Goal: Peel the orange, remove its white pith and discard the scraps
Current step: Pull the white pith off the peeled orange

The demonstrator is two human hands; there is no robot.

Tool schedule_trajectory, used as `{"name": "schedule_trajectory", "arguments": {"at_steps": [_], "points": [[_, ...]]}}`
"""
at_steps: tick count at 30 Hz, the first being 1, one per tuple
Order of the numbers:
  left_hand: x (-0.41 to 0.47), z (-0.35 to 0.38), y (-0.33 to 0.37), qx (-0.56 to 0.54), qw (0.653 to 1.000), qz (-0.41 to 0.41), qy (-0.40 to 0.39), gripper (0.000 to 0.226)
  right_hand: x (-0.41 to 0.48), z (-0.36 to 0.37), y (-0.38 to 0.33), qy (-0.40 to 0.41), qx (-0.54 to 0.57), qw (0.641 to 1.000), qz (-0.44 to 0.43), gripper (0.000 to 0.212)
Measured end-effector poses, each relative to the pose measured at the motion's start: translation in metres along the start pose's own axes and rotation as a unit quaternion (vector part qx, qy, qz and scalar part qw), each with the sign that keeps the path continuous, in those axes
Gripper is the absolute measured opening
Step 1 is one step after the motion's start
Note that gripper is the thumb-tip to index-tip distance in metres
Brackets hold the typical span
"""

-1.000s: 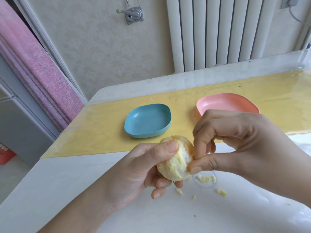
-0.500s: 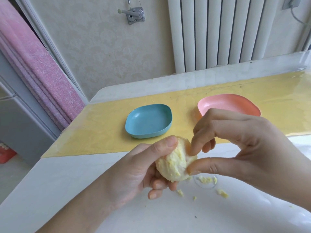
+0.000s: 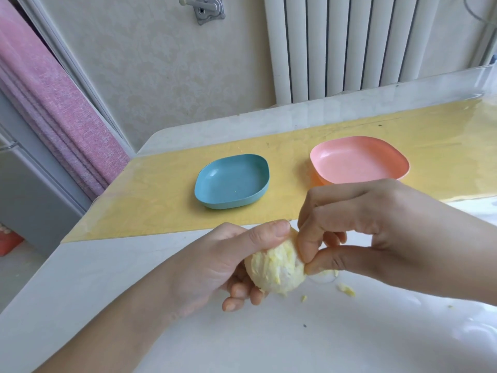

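Bright diffuse daylight. Glare patches on glossy white table point(image 3: 349, 343), strongest right side. Shadows faint. Wide-angle bowing at edges. Slight softness on orange point(image 3: 271, 273).

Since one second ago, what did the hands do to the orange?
The right hand closed its forefinger down toward its thumb and now pinches a bit of pith on the right side of the orange. The left hand still grips the orange, held slightly lower. The blue dish, pink dish and scraps on the table stayed put.
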State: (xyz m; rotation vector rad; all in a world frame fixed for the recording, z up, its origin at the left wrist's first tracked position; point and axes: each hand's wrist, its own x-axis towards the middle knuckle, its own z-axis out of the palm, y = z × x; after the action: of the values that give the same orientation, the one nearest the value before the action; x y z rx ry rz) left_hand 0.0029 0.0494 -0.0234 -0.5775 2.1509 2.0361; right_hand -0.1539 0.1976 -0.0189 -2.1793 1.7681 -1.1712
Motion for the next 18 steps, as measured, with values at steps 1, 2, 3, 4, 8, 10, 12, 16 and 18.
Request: {"name": "schedule_trajectory", "arguments": {"at_steps": [1, 2, 3, 4, 8, 10, 12, 16, 18], "points": [[-0.0005, 0.0000, 0.0010, -0.010, 1.000, 0.002, 0.001, 0.044, -0.0006, 0.0013, -0.0007, 0.011, 0.003, 1.000, 0.001, 0.017], [-0.0008, -0.0004, 0.0017, -0.021, 1.000, 0.003, 0.001, 0.042, -0.0008, 0.0024, -0.0011, 0.015, -0.004, 1.000, -0.002, 0.015], [-0.0010, -0.0012, 0.0021, -0.034, 0.999, 0.002, 0.002, 0.042, -0.0006, 0.0031, -0.0012, 0.019, -0.018, 1.000, -0.009, 0.012], [-0.0009, -0.0018, 0.0026, -0.049, 0.999, 0.001, 0.003, 0.041, 0.0002, 0.0029, -0.0017, 0.026, -0.038, 0.999, -0.015, 0.013], [-0.0010, -0.0029, 0.0059, -0.110, 0.994, 0.012, -0.002, 0.041, 0.0037, 0.0018, -0.0017, 0.057, -0.069, 0.995, -0.035, 0.016], [-0.0020, -0.0045, 0.0065, -0.129, 0.991, 0.024, -0.011, 0.047, 0.0050, 0.0005, -0.0024, 0.071, -0.048, 0.995, -0.045, 0.011], [-0.0035, -0.0054, 0.0067, -0.137, 0.990, 0.027, -0.020, 0.057, 0.0062, -0.0010, -0.0054, 0.086, -0.045, 0.994, -0.043, 0.011], [-0.0050, -0.0055, 0.0082, -0.118, 0.992, 0.027, -0.021, 0.049, 0.0048, 0.0010, -0.0054, 0.096, -0.054, 0.993, -0.050, 0.008], [-0.0059, -0.0058, 0.0089, -0.090, 0.996, 0.026, -0.005, 0.039, 0.0045, 0.0004, -0.0053, 0.077, -0.057, 0.994, -0.047, 0.005]]}}
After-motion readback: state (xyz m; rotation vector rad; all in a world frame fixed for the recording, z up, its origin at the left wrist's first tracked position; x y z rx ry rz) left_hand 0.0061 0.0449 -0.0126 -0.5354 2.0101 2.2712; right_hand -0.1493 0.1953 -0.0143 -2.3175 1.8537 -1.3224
